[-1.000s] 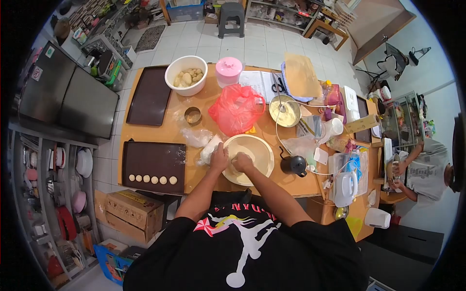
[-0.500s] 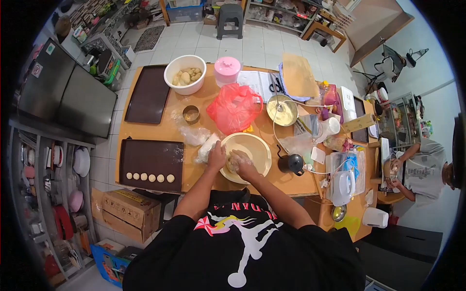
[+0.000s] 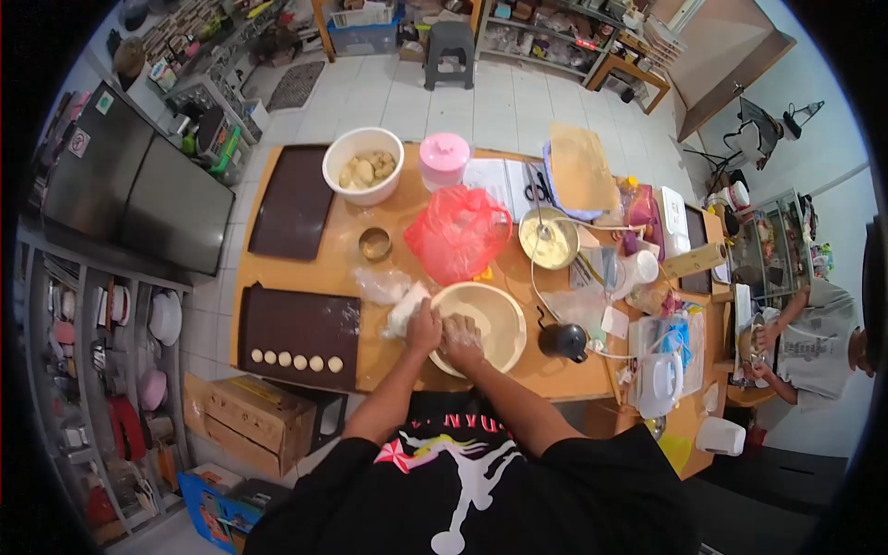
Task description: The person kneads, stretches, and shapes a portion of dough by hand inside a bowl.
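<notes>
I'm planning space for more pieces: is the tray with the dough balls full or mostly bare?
Mostly bare: the dark tray holds just six dough balls, in one row along its near edge.

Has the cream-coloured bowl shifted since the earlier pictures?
No: against the table, the cream-coloured bowl stays put, just in front of the red bag.

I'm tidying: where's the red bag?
In the head view, the red plastic bag lies near the centre, between the pink container and the cream basin.
</notes>
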Motion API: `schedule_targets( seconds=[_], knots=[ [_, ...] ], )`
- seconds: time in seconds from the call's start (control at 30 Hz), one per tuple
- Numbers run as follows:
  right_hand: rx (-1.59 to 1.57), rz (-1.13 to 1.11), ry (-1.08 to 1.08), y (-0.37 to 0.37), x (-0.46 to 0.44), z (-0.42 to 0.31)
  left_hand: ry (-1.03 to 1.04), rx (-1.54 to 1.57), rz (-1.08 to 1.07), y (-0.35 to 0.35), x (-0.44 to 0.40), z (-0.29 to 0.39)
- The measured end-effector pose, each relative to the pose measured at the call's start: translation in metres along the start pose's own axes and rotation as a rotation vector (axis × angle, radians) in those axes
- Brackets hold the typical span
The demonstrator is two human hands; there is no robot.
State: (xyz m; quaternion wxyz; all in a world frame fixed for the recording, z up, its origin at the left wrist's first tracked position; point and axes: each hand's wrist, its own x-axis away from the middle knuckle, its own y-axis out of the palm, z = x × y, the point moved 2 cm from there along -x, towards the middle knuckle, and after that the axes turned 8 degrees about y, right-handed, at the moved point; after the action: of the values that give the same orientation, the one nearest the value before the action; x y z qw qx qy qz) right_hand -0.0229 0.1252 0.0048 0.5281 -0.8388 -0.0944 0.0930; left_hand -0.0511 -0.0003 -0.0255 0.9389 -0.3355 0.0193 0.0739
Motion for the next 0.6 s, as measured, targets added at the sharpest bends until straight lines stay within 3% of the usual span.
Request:
schedule_targets(
  seconds=[0.03, 0.37, 0.6],
  knots=[
    [-0.014, 0.076, -0.022, 0.001, -0.002, 0.001, -0.022, -0.014, -0.03, -0.001, 0.002, 0.002],
    [-0.006, -0.07, 0.043, 0.012, -0.033, 0.018, -0.107, -0.063, -0.155, -0.005, 0.0, 0.012],
    [0.036, -0.304, 0.081, 0.016, -0.054, 0.031, -0.122, -0.052, -0.146, -0.01, -0.001, 0.019]
  ],
)
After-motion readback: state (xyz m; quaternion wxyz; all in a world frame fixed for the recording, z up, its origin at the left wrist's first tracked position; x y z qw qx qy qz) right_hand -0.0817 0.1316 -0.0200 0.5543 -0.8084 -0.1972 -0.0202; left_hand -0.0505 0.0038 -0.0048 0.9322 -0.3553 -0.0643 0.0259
